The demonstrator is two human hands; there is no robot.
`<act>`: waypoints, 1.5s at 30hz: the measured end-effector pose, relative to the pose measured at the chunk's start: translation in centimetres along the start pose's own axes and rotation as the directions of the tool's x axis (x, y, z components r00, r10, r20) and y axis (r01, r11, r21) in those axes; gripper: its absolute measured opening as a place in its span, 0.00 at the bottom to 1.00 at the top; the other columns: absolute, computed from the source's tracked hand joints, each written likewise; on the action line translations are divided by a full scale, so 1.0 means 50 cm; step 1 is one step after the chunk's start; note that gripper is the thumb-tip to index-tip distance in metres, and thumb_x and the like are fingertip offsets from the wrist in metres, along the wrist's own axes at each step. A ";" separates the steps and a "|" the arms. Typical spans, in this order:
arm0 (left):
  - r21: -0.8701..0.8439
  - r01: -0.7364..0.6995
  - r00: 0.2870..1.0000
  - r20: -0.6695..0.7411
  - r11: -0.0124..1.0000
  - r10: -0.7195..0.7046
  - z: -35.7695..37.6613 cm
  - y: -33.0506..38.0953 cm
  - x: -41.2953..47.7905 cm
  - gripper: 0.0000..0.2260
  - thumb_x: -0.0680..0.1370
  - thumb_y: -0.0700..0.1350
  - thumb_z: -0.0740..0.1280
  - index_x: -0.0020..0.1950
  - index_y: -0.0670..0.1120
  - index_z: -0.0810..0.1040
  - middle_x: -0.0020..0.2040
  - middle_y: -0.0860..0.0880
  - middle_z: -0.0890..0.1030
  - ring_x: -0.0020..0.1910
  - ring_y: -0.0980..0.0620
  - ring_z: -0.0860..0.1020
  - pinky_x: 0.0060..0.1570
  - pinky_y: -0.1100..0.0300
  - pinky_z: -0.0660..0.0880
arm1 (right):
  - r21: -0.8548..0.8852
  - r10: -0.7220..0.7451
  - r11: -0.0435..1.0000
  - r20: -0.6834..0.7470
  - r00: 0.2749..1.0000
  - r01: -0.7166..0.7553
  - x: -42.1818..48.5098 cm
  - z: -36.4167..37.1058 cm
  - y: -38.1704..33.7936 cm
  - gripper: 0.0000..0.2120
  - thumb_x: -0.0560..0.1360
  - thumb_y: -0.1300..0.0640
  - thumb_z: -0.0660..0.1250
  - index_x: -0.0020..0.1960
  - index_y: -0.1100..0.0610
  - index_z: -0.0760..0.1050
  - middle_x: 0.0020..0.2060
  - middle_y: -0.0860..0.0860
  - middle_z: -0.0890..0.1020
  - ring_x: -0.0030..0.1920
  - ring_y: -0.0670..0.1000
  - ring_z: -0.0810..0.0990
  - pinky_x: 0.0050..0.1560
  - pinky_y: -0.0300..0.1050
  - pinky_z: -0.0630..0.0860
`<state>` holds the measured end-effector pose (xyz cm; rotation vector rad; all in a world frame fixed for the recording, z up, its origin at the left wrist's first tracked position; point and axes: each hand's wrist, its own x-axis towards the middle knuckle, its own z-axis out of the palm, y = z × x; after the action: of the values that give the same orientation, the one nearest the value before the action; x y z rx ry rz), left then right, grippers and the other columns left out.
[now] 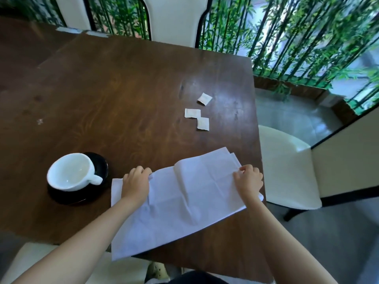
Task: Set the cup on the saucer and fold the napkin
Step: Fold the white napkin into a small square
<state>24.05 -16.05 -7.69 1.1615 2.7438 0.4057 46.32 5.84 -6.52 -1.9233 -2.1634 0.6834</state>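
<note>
Both hands, left hand [136, 184] and right hand [249, 180], pinch the napkin [184, 206] beside the cup [70, 172], which sits on its saucer [101, 167]; I think folding over comes next.

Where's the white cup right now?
The white cup sits on the black saucer, low on the left of the head view, left of the napkin.

Two bare forearms on show, no sleeves reaching into view, no watch, no rings, no bracelets. The left hand [136, 184] and right hand [249, 181] are small, with short fingers and plain, unpainted nails. Down at the bottom edge, a dark garment [194, 278] covers the lap.
</note>
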 end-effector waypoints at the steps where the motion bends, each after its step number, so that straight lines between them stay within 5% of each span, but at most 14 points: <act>1: 0.000 -0.012 1.000 0.005 1.000 0.012 -0.001 0.005 0.006 0.07 0.78 0.38 0.57 0.42 0.45 0.72 0.41 0.46 0.72 0.46 0.43 0.71 0.41 0.56 0.58 | 0.011 0.027 1.000 0.014 1.000 -0.027 0.002 -0.004 0.004 0.12 0.74 0.56 0.63 0.56 0.59 0.75 0.57 0.59 0.74 0.60 0.61 0.70 0.62 0.53 0.67; 14: 0.066 -0.040 0.995 0.098 0.997 0.033 -0.010 0.046 0.070 0.12 0.76 0.35 0.56 0.50 0.45 0.77 0.50 0.44 0.76 0.52 0.43 0.71 0.48 0.52 0.63 | 0.255 0.148 0.959 -0.088 0.985 -0.121 -0.033 -0.043 0.083 0.03 0.73 0.63 0.60 0.42 0.60 0.71 0.38 0.55 0.78 0.43 0.59 0.78 0.50 0.55 0.75; 20: 0.064 -0.025 0.997 0.073 0.998 0.020 -0.001 0.049 0.065 0.15 0.75 0.34 0.56 0.56 0.46 0.76 0.52 0.44 0.76 0.53 0.43 0.71 0.51 0.51 0.63 | 0.216 0.139 0.969 -0.071 0.988 -0.121 -0.032 -0.057 0.105 0.07 0.74 0.63 0.59 0.48 0.61 0.75 0.45 0.56 0.81 0.48 0.59 0.78 0.54 0.56 0.75; 24: 0.016 -0.096 0.995 0.017 0.995 0.096 0.002 0.046 0.046 0.18 0.76 0.38 0.59 0.66 0.44 0.72 0.62 0.43 0.75 0.62 0.44 0.70 0.64 0.49 0.61 | 0.105 0.106 0.990 -0.063 0.992 -0.099 -0.032 -0.056 0.122 0.09 0.75 0.61 0.60 0.54 0.62 0.75 0.52 0.58 0.78 0.54 0.60 0.76 0.57 0.55 0.72; 29: 0.112 -0.159 0.985 0.081 0.981 0.151 0.022 0.045 -0.011 0.23 0.80 0.50 0.56 0.75 0.49 0.58 0.77 0.46 0.58 0.76 0.48 0.53 0.73 0.45 0.45 | -0.012 0.098 0.995 -0.102 0.990 -0.100 -0.046 -0.043 0.118 0.12 0.77 0.62 0.57 0.58 0.63 0.72 0.57 0.60 0.75 0.59 0.62 0.71 0.61 0.56 0.68; 33: 0.170 -0.127 0.987 0.122 0.977 0.107 0.043 0.033 -0.049 0.26 0.80 0.57 0.49 0.76 0.51 0.49 0.78 0.48 0.49 0.77 0.49 0.46 0.72 0.43 0.39 | -0.144 -0.144 0.981 -0.095 0.985 0.130 -0.084 -0.008 0.049 0.19 0.78 0.59 0.57 0.68 0.59 0.67 0.65 0.57 0.71 0.66 0.60 0.66 0.65 0.52 0.61; 38: 0.167 -0.042 0.991 0.131 0.985 0.020 0.054 0.003 -0.071 0.31 0.76 0.63 0.35 0.76 0.52 0.47 0.78 0.50 0.47 0.77 0.50 0.44 0.71 0.42 0.36 | -0.133 -0.489 0.845 0.201 0.849 0.518 -0.179 0.111 -0.090 0.25 0.81 0.48 0.51 0.76 0.54 0.55 0.76 0.52 0.58 0.76 0.55 0.54 0.74 0.53 0.50; 41: 0.173 -0.040 0.993 0.114 0.984 0.020 0.053 -0.017 -0.080 0.43 0.66 0.65 0.19 0.76 0.52 0.44 0.78 0.50 0.46 0.77 0.50 0.43 0.70 0.44 0.32 | -0.158 -0.564 0.761 0.318 0.762 0.629 -0.214 0.172 -0.133 0.27 0.81 0.45 0.46 0.77 0.52 0.49 0.78 0.51 0.50 0.78 0.56 0.46 0.75 0.55 0.43; 45: 0.162 -0.031 0.993 0.113 0.986 0.013 0.053 -0.028 -0.079 0.42 0.66 0.65 0.19 0.76 0.52 0.44 0.78 0.50 0.46 0.77 0.51 0.42 0.71 0.43 0.34 | -0.224 -0.614 0.678 0.352 0.707 0.700 -0.215 0.205 -0.120 0.28 0.79 0.41 0.42 0.77 0.48 0.44 0.78 0.48 0.45 0.77 0.54 0.39 0.72 0.54 0.31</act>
<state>26.45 -19.32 -10.58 1.2128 2.7105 0.1148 38.34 -7.32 -11.03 -0.9961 -3.0418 0.4274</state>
